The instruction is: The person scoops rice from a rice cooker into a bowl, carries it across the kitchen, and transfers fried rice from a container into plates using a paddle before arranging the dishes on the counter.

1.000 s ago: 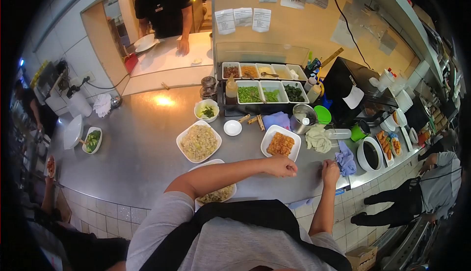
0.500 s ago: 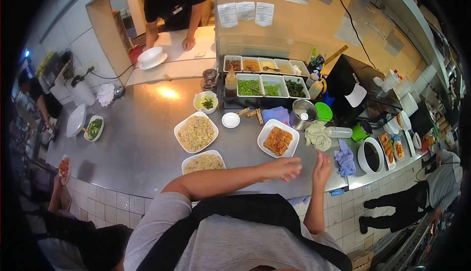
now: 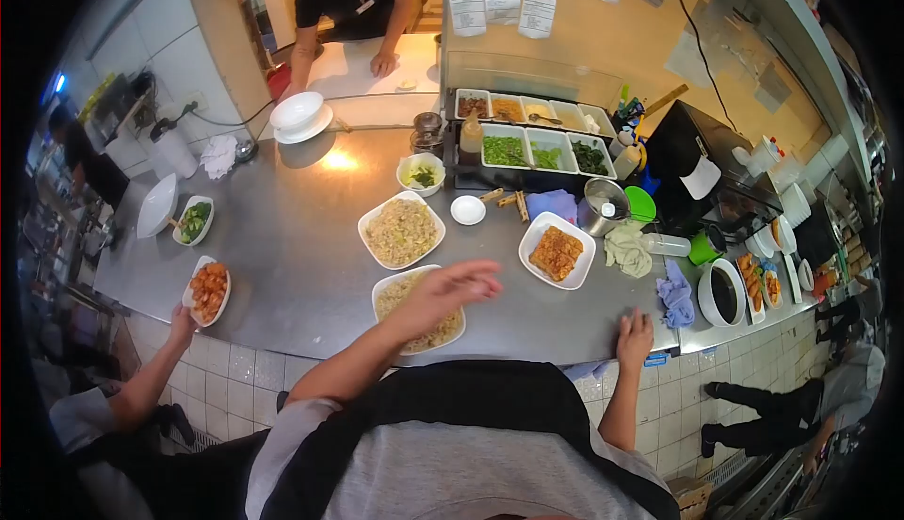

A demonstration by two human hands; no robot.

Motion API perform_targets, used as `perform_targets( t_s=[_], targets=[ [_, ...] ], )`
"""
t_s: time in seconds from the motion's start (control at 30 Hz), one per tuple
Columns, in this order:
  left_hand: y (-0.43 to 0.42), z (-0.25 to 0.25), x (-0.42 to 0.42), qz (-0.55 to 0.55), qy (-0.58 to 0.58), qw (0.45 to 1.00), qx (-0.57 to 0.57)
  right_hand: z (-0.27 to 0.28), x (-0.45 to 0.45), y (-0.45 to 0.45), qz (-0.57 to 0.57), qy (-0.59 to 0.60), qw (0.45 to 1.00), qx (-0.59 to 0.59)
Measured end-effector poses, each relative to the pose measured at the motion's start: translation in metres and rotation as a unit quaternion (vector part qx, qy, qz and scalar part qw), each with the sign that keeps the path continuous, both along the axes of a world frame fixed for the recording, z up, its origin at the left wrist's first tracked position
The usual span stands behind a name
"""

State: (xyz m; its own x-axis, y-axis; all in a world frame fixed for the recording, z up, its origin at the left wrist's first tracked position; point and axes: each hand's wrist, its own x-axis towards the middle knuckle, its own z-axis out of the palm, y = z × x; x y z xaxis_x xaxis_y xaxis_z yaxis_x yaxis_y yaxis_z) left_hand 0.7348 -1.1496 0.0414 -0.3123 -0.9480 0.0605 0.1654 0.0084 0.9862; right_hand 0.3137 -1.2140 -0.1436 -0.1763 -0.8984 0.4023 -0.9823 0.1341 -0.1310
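Observation:
My left hand (image 3: 450,296) is raised over the lower plate of fried rice (image 3: 395,296), its fingers stretched to the right and nothing in them. Another square plate of fried rice (image 3: 400,229) sits just above it. My right hand (image 3: 635,333) is empty at the counter's front edge, fingers apart, below the blue cloth (image 3: 674,296). Between and above my hands lies a white plate with a browned, sliced piece of food (image 3: 556,252). Beside the upper rice plate are a small white dish (image 3: 468,210) and a bowl with greens (image 3: 420,174).
At left, a co-worker's hand (image 3: 183,318) holds a dish of orange-red food (image 3: 208,291). Across the pass, a person (image 3: 358,2) reaches to a white bowl on a plate (image 3: 301,118). Topping trays (image 3: 532,148) stand at the back, a dark-liquid bowl (image 3: 720,295) at right.
My left hand has moved left, away from the browned food, over the lower rice plate. My right hand has lowered to the counter edge. The orange-red dish and the white bowl have come onto the counter.

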Motion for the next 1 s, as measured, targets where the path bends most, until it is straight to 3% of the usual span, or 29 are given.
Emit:
perform_targets(
  t_s=[0.07,0.13,0.23,0.33,0.43,0.77,0.97,1.0],
  targets=[
    [0.01,-0.026,0.04,0.158,-0.01,0.987,-0.005,-0.012,0.01,0.006,-0.028,0.036,0.998,0.036],
    [0.027,-0.055,0.086,0.262,-0.021,0.961,0.084,-0.009,0.016,-0.001,-0.061,0.026,0.996,0.066],
    [0.062,-0.103,0.134,0.375,-0.039,0.918,0.125,-0.009,0.022,-0.011,-0.078,0.034,0.993,0.077],
    [0.093,-0.131,0.145,0.547,-0.325,0.771,-0.025,-0.014,0.019,-0.014,-0.085,0.035,0.994,0.061],
    [0.112,-0.179,0.161,0.585,-0.388,0.71,-0.056,-0.012,0.019,-0.015,-0.087,0.047,0.992,0.072],
    [0.116,-0.161,0.152,0.49,-0.492,0.699,-0.172,-0.011,0.021,-0.018,-0.108,0.053,0.99,0.076],
    [0.109,-0.165,0.152,0.506,-0.487,0.689,-0.18,-0.027,0.007,-0.022,-0.086,0.051,0.994,0.047],
    [0.107,-0.165,0.154,0.488,-0.472,0.721,-0.143,-0.024,0.012,-0.021,-0.082,0.042,0.995,0.037]
  ],
)
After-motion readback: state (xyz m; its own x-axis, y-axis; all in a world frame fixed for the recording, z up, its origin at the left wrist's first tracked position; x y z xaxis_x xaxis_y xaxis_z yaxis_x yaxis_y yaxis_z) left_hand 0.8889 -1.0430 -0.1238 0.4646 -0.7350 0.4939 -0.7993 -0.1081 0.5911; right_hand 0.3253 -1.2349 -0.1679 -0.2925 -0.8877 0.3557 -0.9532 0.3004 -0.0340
